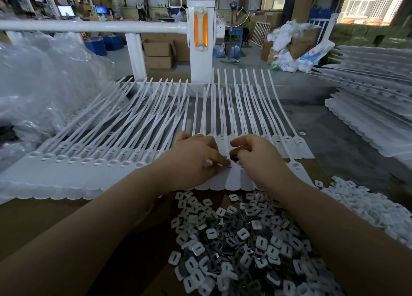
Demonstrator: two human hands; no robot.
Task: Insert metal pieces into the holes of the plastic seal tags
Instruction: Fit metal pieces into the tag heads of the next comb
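1. Left hand flat on the tags, fingers mostly straight, pressing the strip down just left of the working hole; thumb tip beside it.
2. Right hand curled, fingertips pinched at the same hole; probably holding a metal piece there, though the fingers hide it.
3. Row of tags across the counter, heads toward the body, tails fanning away to the white rail.
4. Loose heap of pieces just below both wrists, on the near counter.
5. Risks: piece going in tilted or jamming if pressed off-square; strip sliding should the left hand lift; forearm sweeping pieces off the near edge.
6. Room: tight between the hands; open counter to the near left; tag stack crowding the right, plastic bags the left.
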